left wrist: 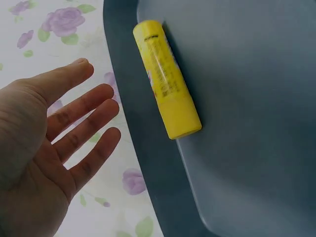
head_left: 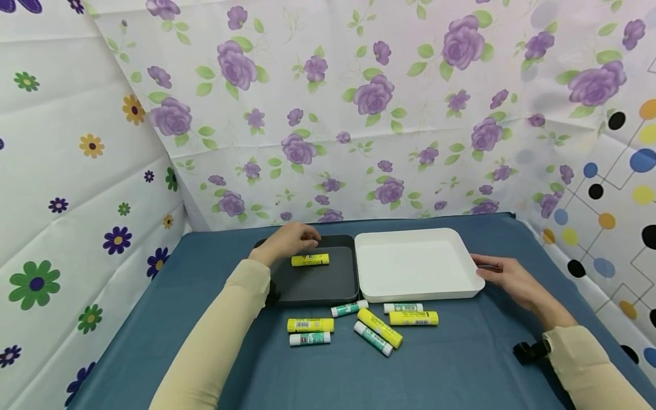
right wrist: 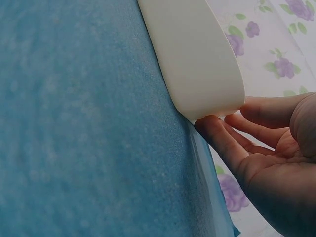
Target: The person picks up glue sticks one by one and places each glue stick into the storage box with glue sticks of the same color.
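Observation:
My left hand (head_left: pixel 289 242) hovers at the far left of the dark grey tray (head_left: pixel 328 285), fingers spread and relaxed, holding nothing. Inside that tray lies one yellow glue stick (head_left: pixel 310 259), just apart from the left fingers; it shows large in the left wrist view. My right hand (head_left: pixel 507 279) is at the right end of the white tray (head_left: pixel 417 267), with fairly straight fingers and thumb touching its outer side. In the right wrist view the fingertips meet the tray's wall near its corner.
In front of the trays lie yellow glue sticks (head_left: pixel 310 325) and several white-and-green glue sticks (head_left: pixel 310 339), two of them leaning close together at an angle. Blue cloth (head_left: pixel 328 381) covers the table. Flowered curtains (head_left: pixel 318 114) hang behind and at the sides.

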Tool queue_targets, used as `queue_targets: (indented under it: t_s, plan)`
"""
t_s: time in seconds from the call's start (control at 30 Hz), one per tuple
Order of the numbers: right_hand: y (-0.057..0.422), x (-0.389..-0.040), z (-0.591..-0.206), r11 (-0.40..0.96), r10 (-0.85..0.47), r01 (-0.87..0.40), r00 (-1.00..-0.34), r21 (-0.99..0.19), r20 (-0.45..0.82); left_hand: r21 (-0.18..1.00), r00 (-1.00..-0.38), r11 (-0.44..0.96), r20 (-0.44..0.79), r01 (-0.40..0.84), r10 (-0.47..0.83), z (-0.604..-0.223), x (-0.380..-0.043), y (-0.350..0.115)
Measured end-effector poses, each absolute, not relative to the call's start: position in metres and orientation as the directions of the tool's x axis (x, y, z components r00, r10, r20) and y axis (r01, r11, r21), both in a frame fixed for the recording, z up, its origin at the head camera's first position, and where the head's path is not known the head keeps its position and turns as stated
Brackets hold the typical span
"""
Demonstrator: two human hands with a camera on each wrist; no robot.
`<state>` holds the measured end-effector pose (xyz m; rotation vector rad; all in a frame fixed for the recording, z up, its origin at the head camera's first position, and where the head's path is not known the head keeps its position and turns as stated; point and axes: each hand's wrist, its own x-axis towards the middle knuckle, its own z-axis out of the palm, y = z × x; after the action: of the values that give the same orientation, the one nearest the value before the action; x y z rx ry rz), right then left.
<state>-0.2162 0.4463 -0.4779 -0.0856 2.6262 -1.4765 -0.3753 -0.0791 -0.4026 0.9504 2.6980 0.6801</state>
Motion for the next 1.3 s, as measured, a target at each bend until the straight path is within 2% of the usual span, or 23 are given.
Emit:
queue_targets:
  t_s: [0.4,0.93,1.3]
  plan:
    - [0.446,-0.216,-0.475,0.528,-0.111,0.007,-0.991,-0.849,-0.076,0.506,-0.749,0.643,0.010,0.575,0.662,-0.390,-0.354,-0.087]
    - [0.451,-0.215,-0.477,0.510,-0.107,0.013,-0.991,-0.860,-0.079,0.542,-0.721,0.594,0.031,0.594,0.692,-0.378,-0.299,-0.098]
    - [0.448,-0.215,-0.478,0.496,-0.116,0.006,-0.990,-0.868,-0.074,0.559,-0.673,0.536,0.053,0.632,0.738,-0.372,-0.265,-0.108]
